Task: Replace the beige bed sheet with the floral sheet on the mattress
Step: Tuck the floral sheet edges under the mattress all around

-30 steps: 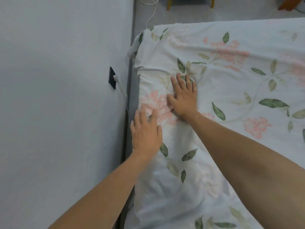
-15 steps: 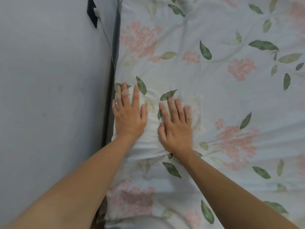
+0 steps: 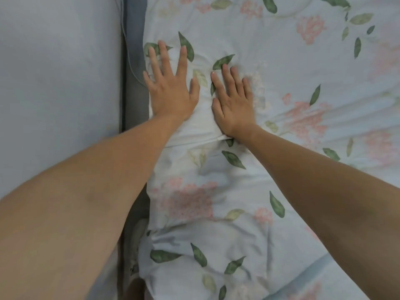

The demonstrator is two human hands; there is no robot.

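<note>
Smoothing the floral sheet [image 3: 249,191] along the bed's wall-side edge: left hand [image 3: 171,92] and right hand [image 3: 233,105] flat, fingers straight, side by side. Next, probably tucking that edge down.

Pale wall [image 3: 58,72], thin cable [image 3: 132,68].

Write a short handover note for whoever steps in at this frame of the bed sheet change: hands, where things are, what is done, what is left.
Left hand: flat, fingers spread, pressing the floral sheet at the bed's wall-side edge.
Right hand: flat beside it, pressing the same folded patch; neither hand grips anything.
The floral sheet covers the visible mattress. The beige sheet is not in view.
Done: the floral sheet is spread over the bed.
Left: smooth the bunched fabric nearer the camera and likely tuck the edge along the gap by the wall.
</note>
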